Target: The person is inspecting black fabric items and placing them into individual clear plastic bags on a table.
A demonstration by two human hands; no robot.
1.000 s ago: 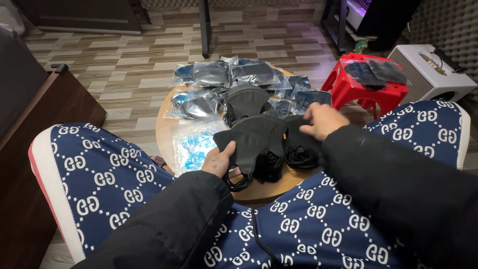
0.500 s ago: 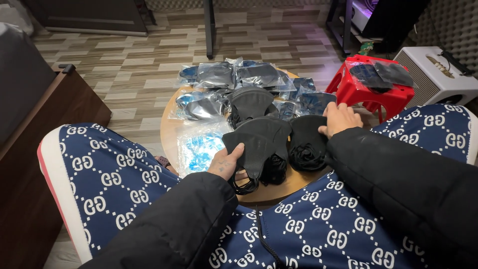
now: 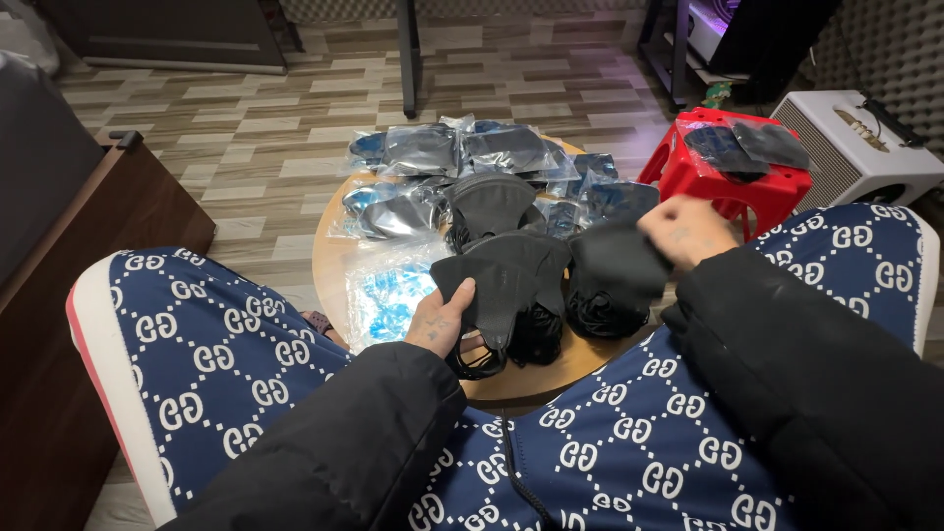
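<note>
1. You are holding a black face mask (image 3: 497,285) at the middle of the round wooden table (image 3: 329,265), your left hand (image 3: 441,320) pinching its left edge, thumb on top and fingers underneath.
2. Your right hand (image 3: 685,229) is closing its fingers on the top of a second black mask stack (image 3: 612,275) at 3 o'clock from the first; the hand is blurred, so the exact grip is hard to read.
3. You are doing well to keep the pinch at the fabric's edge, since ear loops (image 3: 479,356) are dangling below it near the table's 6 o'clock rim.
4. Clear wrapped packets (image 3: 447,147) are crowding 12 o'clock, and a blue packet (image 3: 388,295) is lying at 9 o'clock, so free room on the table is slight.
5. A red stool (image 3: 733,187) carrying dark pieces is standing off the table at 2 o'clock; your patterned knees are hemming in 6 o'clock.
</note>
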